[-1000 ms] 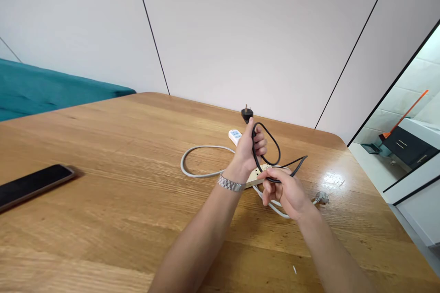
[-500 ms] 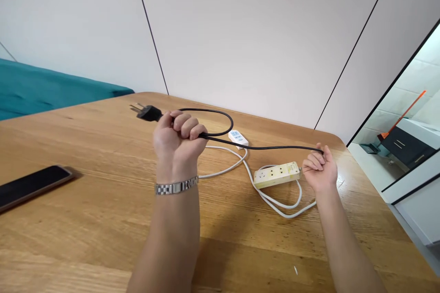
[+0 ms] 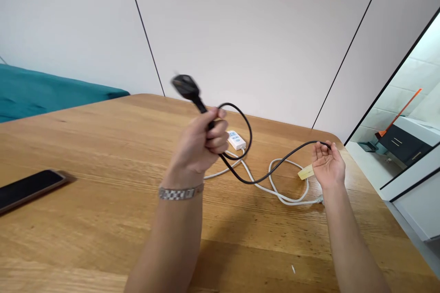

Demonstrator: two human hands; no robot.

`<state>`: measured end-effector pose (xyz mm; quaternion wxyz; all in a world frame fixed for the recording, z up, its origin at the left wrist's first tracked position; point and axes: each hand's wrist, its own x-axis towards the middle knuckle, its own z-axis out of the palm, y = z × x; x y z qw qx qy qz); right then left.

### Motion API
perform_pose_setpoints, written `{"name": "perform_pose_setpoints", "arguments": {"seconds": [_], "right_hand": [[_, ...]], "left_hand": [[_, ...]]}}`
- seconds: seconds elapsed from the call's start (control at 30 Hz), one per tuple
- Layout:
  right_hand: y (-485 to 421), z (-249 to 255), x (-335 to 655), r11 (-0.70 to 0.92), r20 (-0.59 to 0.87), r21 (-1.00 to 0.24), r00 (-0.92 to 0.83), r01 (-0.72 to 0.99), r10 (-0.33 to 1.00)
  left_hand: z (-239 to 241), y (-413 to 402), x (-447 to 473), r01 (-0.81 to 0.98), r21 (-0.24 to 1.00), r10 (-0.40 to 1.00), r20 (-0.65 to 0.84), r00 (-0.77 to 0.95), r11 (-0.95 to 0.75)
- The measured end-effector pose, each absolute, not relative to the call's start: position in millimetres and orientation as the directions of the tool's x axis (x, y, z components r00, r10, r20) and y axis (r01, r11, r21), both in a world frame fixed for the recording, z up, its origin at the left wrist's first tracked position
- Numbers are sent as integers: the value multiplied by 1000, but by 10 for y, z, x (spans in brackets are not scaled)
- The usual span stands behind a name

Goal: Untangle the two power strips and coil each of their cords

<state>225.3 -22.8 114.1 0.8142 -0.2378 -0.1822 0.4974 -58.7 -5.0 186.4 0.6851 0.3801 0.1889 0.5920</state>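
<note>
Left hand [image 3: 201, 146], steel watch at wrist, fingers clenched round black power cord [image 3: 271, 174] just below its blurred plug [image 3: 185, 86]. Cord sags above counter [image 3: 85, 219] to right hand [image 3: 328, 165], palm up, fingers loosely curled around it. White power strip [image 3: 236, 139] beyond.

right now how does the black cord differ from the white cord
The black cord is dark, lifted off the table and held at both ends: the left hand grips it near its plug, the right hand its far end. The white cord is pale, untouched and lies in loops on the wood. Both are thin and curved.
</note>
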Motion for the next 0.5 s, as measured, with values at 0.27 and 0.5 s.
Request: {"name": "perform_pose_setpoints", "arguments": {"seconds": [0.27, 0.5], "right_hand": [[-292, 1139, 1959, 481, 260, -651, 424, -587, 868], [-387, 1207, 1824, 546, 363, -695, 428, -468, 828]], "left_hand": [[1564, -173, 236, -392, 902, 783, 107, 612, 183], [1428, -288, 530, -343, 928, 806, 88, 585, 147]]}}
